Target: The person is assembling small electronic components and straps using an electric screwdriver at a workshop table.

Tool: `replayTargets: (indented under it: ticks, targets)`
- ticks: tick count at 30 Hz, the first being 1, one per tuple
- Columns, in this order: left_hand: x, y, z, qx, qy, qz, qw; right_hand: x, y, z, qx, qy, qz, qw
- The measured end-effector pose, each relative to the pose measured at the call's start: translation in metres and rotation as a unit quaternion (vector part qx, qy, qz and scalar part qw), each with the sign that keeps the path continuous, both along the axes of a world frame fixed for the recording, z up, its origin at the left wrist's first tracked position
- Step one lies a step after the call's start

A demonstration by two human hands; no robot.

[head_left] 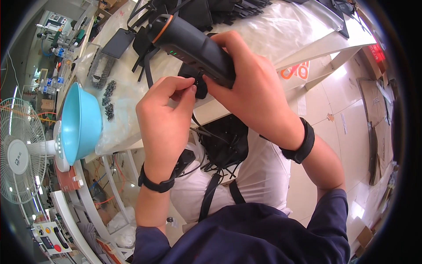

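My right hand (255, 83) is wrapped round a black cordless screwdriver (193, 46) with an orange ring and small green lights; its working tip is hidden. Close beside it, my left hand (165, 108) is closed, thumb and fingertips pinched at a small black piece (200, 86) near the table's front edge. Exactly what sits between those fingertips is too small to make out. Below the hands, a black sheet-like part (224, 141) with straps hangs over my lap.
Black straps and flat parts (193, 13) are heaped on the plastic-covered table (281, 26). To the left are small dark pieces (108, 99), a clear container (101, 68), a turquoise basin (81, 123) and a white fan (20, 149). Cardboard (371, 132) stands at right.
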State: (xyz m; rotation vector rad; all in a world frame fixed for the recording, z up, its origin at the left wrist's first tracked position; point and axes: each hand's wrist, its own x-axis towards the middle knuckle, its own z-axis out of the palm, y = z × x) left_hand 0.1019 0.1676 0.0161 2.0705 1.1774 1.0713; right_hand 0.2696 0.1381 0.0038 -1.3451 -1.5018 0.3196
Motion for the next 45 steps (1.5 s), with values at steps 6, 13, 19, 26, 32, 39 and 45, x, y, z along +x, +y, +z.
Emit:
replayTargets:
  ticks: [6,13,19,26,32,39,45]
  targets:
    - [-0.003,0.002,0.000,-0.068,-0.036,0.018,0.997,0.000,0.003,-0.001,0.027,0.002,-0.007,1.000]
    - [-0.003,0.003,-0.001,-0.097,-0.055,0.011,0.994,-0.020,0.006,0.059,0.132,0.072,-0.069,0.986]
    - [-0.002,0.002,-0.003,-0.104,-0.079,0.014,0.991,-0.020,0.012,0.083,0.186,0.115,0.015,0.976]
    - [-0.001,0.003,-0.005,-0.101,-0.087,0.030,0.991,-0.016,0.024,0.077,0.197,0.169,0.112,0.959]
    - [0.000,0.003,-0.006,-0.086,-0.083,0.029,0.992,-0.018,0.030,0.072,0.206,0.190,0.138,0.950]
    - [-0.005,0.003,-0.008,-0.081,-0.083,0.021,0.993,-0.018,0.034,0.072,0.212,0.207,0.160,0.942]
    - [-0.004,0.006,-0.011,-0.054,-0.077,0.021,0.995,-0.020,0.035,0.074,0.211,0.221,0.171,0.937]
